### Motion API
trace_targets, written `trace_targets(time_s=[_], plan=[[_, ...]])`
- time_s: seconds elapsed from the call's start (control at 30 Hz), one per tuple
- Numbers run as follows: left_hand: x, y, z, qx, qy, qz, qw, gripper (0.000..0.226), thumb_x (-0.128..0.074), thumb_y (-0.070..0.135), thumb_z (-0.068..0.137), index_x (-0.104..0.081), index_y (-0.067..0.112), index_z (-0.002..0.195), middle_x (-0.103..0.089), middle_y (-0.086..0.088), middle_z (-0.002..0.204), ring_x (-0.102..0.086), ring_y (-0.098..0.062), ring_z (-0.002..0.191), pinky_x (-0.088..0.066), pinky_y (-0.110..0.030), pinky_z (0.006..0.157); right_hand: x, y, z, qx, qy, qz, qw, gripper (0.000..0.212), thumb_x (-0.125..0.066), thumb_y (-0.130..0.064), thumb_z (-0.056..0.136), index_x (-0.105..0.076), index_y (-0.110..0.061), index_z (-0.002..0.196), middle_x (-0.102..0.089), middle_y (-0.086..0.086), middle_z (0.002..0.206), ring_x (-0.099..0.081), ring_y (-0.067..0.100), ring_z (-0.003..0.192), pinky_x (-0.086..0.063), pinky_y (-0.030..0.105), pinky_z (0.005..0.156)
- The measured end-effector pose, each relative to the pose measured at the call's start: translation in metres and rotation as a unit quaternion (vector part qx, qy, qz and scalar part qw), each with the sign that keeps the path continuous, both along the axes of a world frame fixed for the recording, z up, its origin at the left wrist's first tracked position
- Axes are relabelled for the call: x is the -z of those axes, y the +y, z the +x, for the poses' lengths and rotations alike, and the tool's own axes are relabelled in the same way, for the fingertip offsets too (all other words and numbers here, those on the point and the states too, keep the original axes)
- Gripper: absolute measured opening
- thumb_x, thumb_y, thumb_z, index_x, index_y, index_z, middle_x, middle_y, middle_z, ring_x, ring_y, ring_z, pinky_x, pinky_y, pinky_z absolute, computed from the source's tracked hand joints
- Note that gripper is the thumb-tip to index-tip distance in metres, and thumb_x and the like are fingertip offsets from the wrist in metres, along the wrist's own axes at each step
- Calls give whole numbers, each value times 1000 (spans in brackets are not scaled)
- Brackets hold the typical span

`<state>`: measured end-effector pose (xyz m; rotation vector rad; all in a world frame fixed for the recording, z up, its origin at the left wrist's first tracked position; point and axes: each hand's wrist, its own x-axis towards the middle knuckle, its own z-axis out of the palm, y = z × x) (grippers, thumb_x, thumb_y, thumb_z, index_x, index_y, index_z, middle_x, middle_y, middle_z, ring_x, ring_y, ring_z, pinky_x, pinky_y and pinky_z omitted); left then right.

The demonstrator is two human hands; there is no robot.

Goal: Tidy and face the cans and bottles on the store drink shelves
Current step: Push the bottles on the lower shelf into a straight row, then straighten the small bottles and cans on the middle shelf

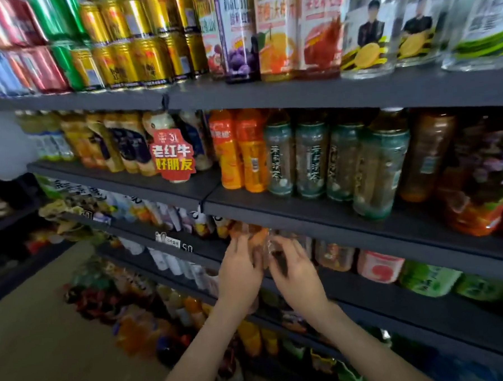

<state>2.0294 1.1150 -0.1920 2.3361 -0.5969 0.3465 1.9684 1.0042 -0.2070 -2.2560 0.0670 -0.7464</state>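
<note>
Although the gold cans [138, 59] at eleven o'clock already stand in faced rows, work sits just below centre, toward six: the left hand [240, 269] curls round a blurred bottle [257, 239], the right hand [295, 272] gripping its other side, probably turning it. At three, one green tea bottle [380, 169] stands forward, not yet aligned.

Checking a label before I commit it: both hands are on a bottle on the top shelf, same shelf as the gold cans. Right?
Not the top shelf. The left hand and right hand are on a bottle on the third shelf down, below the green tea bottles. Only the gold cans are on the top shelf. The head view shows it.
</note>
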Motion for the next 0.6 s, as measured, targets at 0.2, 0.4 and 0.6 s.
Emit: trace_targets(time_s=[0.2,0.4,0.6], plan=[[69,42,67,37,28,83,995,39,-62,17,87,-53,7,123,-56,-11,116,-59,-28,100,-48,-31,73,72,42,50,146,59,38,987,47,-66,-11,87,-47,-1,128,-53,11,117,-57,26,109,-51,27,84],[105,59,138,90,50,116,988,52,-51,25,95,-34,9,142,-43,-10,138,-46,-26,124,-44,-34,94,113,87,132,268,76,167,946,78,-68,-13,85,-19,0,145,-37,16,133,-41,29,123,-44,30,95],[124,60,125,168,6,95,981,44,-60,16,90,-49,4,131,-56,-14,125,-61,-31,106,-54,-37,74,131,99,130,314,75,200,925,67,-61,-16,91,-20,-7,145,-32,11,139,-35,24,130,-35,19,89]])
